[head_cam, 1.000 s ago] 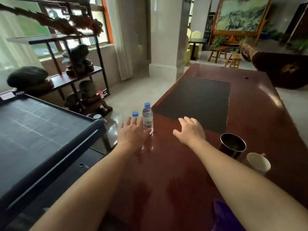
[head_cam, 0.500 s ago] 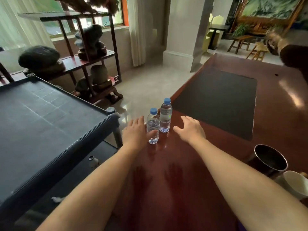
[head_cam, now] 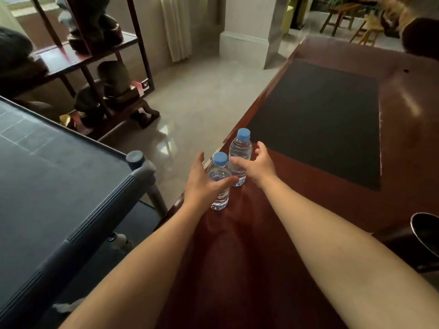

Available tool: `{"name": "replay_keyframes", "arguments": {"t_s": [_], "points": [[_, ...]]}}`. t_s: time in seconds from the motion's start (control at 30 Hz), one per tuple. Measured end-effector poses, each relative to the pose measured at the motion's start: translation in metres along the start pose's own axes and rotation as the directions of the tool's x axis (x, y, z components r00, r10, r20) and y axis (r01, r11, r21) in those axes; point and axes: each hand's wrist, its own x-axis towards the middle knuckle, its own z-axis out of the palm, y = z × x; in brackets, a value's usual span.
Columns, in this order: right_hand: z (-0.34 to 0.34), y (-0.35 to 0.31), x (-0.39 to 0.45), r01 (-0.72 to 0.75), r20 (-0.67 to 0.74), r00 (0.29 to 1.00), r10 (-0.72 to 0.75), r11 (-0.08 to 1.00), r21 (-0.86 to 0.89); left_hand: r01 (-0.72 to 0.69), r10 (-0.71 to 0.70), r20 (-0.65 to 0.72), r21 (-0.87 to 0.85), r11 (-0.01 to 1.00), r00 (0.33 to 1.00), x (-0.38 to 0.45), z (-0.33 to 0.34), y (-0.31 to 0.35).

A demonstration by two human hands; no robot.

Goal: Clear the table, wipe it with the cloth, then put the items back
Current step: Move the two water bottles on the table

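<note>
Two clear water bottles with blue caps stand at the left edge of the red-brown table (head_cam: 297, 186). My left hand (head_cam: 202, 184) is spread around the near bottle (head_cam: 219, 198): its thumb lies across the bottle's front and its fingers point up along the left side. My right hand (head_cam: 259, 165) reaches to the far bottle (head_cam: 240, 148), thumb in front of it and fingers spread at its right. Both bottles stand upright on the wood. The cloth is out of view.
A black mat (head_cam: 320, 119) lies on the table beyond the bottles. A dark metal cup (head_cam: 427, 231) shows at the right edge. A grey cart (head_cam: 59, 186) stands close on the left. A shelf with stones (head_cam: 95, 55) stands behind it, and a pillar base (head_cam: 244, 48) rises from the floor.
Both hands moved forward onto the bottles, and their thumbs now reach across the bottle fronts. The view tilted down and left, so the white cup is out of frame.
</note>
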Motion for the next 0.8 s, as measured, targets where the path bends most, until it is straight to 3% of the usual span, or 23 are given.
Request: {"name": "replay_keyframes", "arguments": {"t_s": [0.1,0.2,0.53,0.8], "points": [[0.013,0.0,0.016,0.025,0.008,1.0,-0.026,0.998,0.065,-0.028,0.039,0.058,-0.173,0.984,0.998,0.007,0.008,-0.01],[0.022,0.003,0.027,0.07,-0.025,0.997,-0.069,0.996,0.058,-0.049,0.066,0.068,-0.22,0.974,0.995,0.01,0.016,-0.015],[0.023,0.012,0.019,0.118,-0.121,0.985,-0.119,0.993,-0.019,-0.027,0.03,0.019,-0.15,0.988,0.999,0.015,0.027,-0.015],[-0.023,0.023,-0.013,0.125,-0.228,0.964,-0.136,0.99,-0.061,-0.042,0.043,0.009,-0.068,0.997,0.999,0.006,0.035,-0.005]]}}
